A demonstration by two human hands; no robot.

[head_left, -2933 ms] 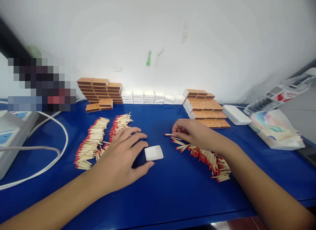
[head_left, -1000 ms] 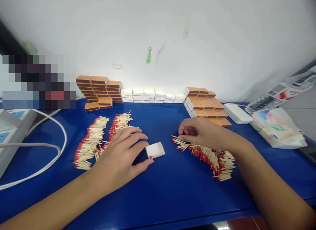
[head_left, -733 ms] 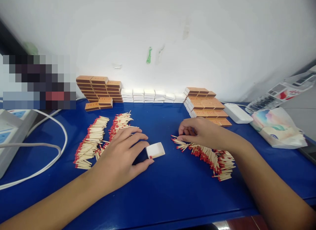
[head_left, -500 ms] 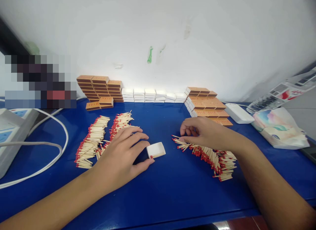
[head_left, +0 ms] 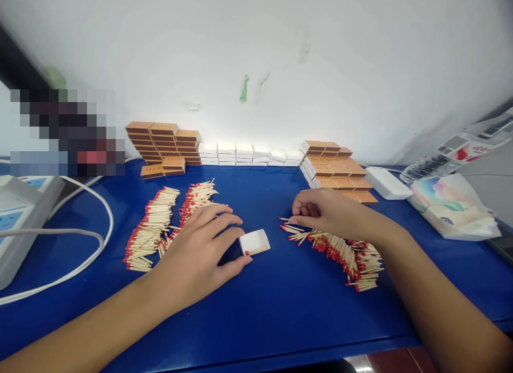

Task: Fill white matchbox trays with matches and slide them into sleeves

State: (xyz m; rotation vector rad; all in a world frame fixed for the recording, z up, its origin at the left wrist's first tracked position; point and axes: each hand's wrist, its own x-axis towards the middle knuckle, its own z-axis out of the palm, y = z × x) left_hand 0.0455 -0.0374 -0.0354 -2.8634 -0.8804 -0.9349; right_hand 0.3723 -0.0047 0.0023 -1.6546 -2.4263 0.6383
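A small white matchbox tray (head_left: 255,239) lies on the blue table with a little wood showing along its near side, at least one red-headed match (head_left: 256,251). My left hand (head_left: 210,242) holds the tray's left end between thumb and fingers. To the right, my right hand (head_left: 316,210) is curled with thumb and index finger close together at a match (head_left: 284,219) at the left end of the right-hand match pile (head_left: 334,250). The thumb covers part of that match. Two more rows of matches, a left row (head_left: 154,218) and a nearer row (head_left: 196,196), lie left of the tray.
Orange matchboxes stand in a left stack (head_left: 160,140) and a right stack (head_left: 336,170) against the wall, with white trays (head_left: 244,154) between. A white adapter (head_left: 388,183), tissue pack (head_left: 452,207) and plastic bottle (head_left: 441,154) are right; a power strip (head_left: 24,223) and cables left.
The right thumb has shifted slightly left at the match tips. The left hand and the tray keep their places; the view has moved very slightly.
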